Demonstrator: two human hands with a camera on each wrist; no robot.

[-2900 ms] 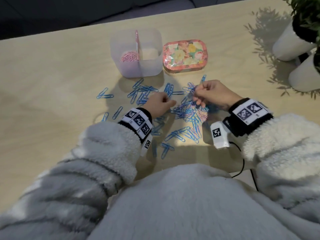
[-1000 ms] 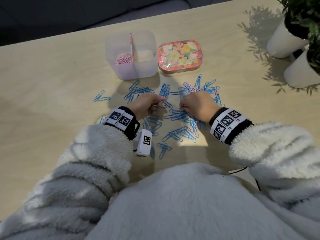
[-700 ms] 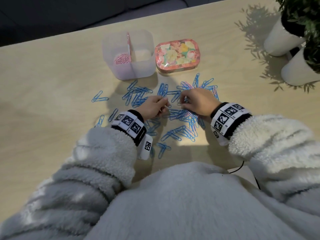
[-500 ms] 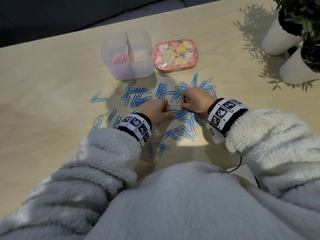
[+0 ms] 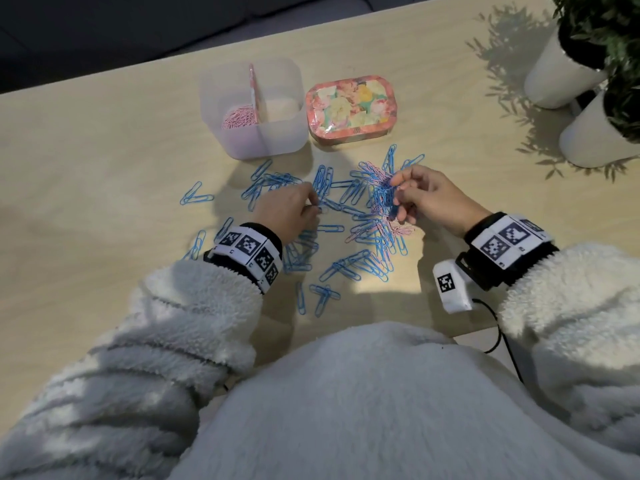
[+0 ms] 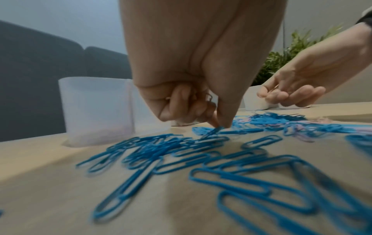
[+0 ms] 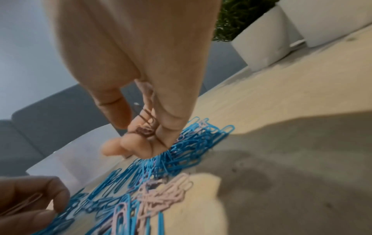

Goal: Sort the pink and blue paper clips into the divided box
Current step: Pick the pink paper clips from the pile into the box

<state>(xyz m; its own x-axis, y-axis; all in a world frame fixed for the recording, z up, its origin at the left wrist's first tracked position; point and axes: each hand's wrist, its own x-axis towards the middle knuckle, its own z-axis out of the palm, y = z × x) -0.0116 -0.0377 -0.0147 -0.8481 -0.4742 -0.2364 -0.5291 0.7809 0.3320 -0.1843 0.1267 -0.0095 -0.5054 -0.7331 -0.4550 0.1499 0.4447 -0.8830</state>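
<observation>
Blue paper clips (image 5: 349, 265) lie scattered on the wooden table, with pink paper clips (image 5: 398, 232) mixed in at the right of the pile. The clear divided box (image 5: 277, 133) stands behind them, with pink clips (image 5: 239, 117) in its left compartment. My left hand (image 5: 313, 207) is low over the pile with curled fingers. It holds a pink clip (image 7: 22, 205), and its thumb and forefinger tips touch a blue clip (image 6: 213, 131). My right hand (image 7: 145, 132) hovers above the mixed heap with a few pink clips (image 7: 145, 125) pinched in its curled fingers.
A floral tin (image 5: 349, 110) sits right of the box. Two white plant pots (image 5: 557, 77) stand at the far right. A dark sofa lies beyond the table's far edge. Bare wood stretches to the left of the clips.
My hands, which met over the middle of the pile, have drawn apart. The right one has lifted and shifted right with pink clips. The left one has moved slightly left.
</observation>
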